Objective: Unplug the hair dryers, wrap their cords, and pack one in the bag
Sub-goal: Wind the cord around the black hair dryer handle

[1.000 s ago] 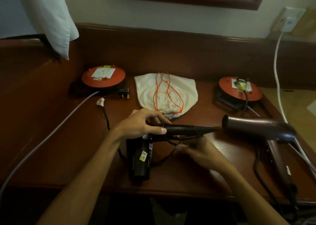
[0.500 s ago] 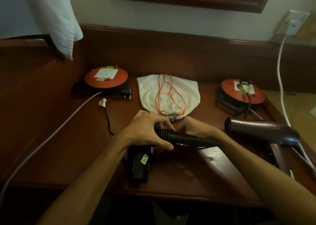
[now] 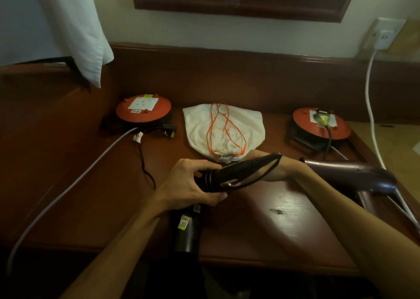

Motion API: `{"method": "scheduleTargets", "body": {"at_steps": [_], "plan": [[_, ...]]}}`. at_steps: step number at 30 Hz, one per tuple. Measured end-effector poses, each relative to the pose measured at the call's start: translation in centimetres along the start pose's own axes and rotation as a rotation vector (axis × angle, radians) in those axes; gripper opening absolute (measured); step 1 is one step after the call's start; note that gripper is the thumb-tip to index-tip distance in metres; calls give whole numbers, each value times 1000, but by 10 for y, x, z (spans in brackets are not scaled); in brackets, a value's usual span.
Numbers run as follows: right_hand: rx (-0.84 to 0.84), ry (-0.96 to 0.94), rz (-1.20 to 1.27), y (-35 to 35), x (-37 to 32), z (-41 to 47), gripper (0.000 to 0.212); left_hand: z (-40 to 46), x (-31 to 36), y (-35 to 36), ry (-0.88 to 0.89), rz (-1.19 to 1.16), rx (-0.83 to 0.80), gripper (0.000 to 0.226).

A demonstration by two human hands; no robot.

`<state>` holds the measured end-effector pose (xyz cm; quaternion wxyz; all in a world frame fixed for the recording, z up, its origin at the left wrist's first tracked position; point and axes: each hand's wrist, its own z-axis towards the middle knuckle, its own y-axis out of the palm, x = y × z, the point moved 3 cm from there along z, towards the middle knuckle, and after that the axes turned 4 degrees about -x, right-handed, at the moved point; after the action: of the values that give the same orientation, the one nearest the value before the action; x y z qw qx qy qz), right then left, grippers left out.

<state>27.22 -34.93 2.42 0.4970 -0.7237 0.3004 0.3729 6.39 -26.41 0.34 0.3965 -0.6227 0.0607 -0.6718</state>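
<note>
One white drawstring bag (image 3: 223, 128) flat, mouth cinched, contents unseen

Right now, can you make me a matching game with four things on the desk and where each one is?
Things:
1. black hair dryer
2. white bag
3. purple hair dryer
4. loose black plug

Places:
A. lying flat in the middle at the back
B. beside the left orange reel
C. held in the left hand
D. lying on the right side

Pairs: 1-C, 2-A, 3-D, 4-B

White bag (image 3: 238, 128), orange drawstring (image 3: 213, 126); black dryer (image 3: 229, 176); 2 red reels (image 3: 143, 111).
</note>
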Motion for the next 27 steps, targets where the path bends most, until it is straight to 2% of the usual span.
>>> {"method": "scheduleTargets", "body": {"at_steps": [4, 6, 12, 17, 19, 21, 23, 27], "plan": [[160, -28, -46, 2, 8, 10, 23, -5, 14, -13, 11, 3, 10, 51], [182, -27, -111, 0, 12, 19, 37, -5, 22, -17, 21, 48, -11, 52], [-35, 68, -214, -1, 2, 31, 44, -9, 19, 1, -44, 157, -164, 53], [-89, 58, -60, -12, -17, 21, 42, -9, 13, 7, -85, 86, -96, 64], [-94, 22, -10, -18, -29, 15, 33, -3, 9, 8, -116, 38, -89, 75], [-92, 5, -90, -19, -42, 10, 25, 1, 8, 12, -122, 70, -107, 85], [-103, -20, -232, -14, -57, 9, 21, 2, 9, 17, -118, 89, -131, 87], [-160, -40, -480, 0, -80, 2, 19, 2, 14, 21, -38, 127, -147, 62]]}}
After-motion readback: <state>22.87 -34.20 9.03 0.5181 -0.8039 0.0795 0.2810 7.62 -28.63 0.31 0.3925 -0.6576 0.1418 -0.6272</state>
